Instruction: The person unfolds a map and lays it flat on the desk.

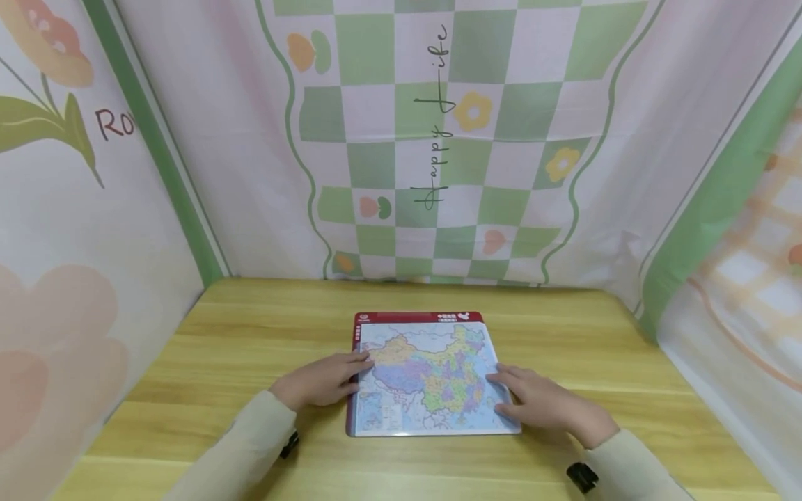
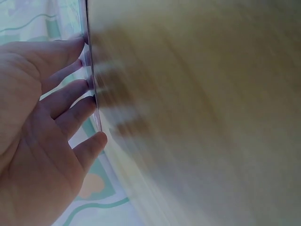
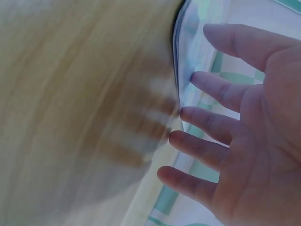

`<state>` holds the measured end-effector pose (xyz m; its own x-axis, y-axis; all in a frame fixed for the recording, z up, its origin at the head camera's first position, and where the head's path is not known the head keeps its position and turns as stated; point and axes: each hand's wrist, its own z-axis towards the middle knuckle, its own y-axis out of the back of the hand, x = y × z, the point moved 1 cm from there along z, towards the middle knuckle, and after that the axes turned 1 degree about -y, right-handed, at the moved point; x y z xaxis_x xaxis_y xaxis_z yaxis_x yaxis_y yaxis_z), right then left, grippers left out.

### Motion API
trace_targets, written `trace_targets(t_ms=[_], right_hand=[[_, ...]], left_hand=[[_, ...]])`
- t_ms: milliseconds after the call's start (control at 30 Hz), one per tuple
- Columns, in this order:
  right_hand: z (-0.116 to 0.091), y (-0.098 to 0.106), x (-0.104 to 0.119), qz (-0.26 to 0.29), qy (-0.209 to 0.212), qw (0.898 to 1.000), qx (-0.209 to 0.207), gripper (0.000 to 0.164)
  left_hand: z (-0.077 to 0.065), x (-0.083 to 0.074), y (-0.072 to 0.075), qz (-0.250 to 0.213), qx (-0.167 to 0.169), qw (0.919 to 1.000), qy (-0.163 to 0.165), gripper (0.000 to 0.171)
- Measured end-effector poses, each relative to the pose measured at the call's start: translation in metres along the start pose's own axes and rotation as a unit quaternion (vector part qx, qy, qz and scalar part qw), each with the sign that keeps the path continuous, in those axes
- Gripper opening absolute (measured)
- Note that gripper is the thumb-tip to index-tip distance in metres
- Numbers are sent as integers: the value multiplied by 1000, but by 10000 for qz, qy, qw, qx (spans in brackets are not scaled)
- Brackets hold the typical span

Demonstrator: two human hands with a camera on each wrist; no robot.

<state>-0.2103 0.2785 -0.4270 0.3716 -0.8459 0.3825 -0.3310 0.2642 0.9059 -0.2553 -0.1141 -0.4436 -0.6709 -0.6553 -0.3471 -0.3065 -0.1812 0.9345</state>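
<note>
A thin rectangular map board (image 1: 432, 376) with a red top border lies flat on the wooden table, its coloured map of China facing up. My left hand (image 1: 322, 380) rests at its left edge, fingertips on the margin. At the opposite edge, my right hand (image 1: 541, 402) touches the board with spread, fairly straight fingers. In the left wrist view, the fingertips (image 2: 101, 137) line up along the board's thin side. The right wrist view shows the board's edge (image 3: 175, 56) as thin layers, with the thumb and index finger over its face.
The light wood table (image 1: 250, 334) extends around the board on all sides. Behind it hangs a curtain (image 1: 420, 167) with green and white checks, flowers and lettering. More printed fabric (image 1: 56, 229) borders the left side, and a green-striped drape (image 1: 702, 229) the right.
</note>
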Motion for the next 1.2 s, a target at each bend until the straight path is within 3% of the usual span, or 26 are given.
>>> trace_targets(t_ms=[500,900,1200], right_hand=[[17,12,0,-696,-53,9972,-255,47],[41,20,-7,93,-61,9998,-133,35],[54,24,-7,77,-30,9998,-163,37]], left_hand=[[-3,-1,0,131,-16,9998,163,52],[-10,-4,-1,255,-144,9995,124,61],[-9,-15,4,287,-204,9994,28,61]])
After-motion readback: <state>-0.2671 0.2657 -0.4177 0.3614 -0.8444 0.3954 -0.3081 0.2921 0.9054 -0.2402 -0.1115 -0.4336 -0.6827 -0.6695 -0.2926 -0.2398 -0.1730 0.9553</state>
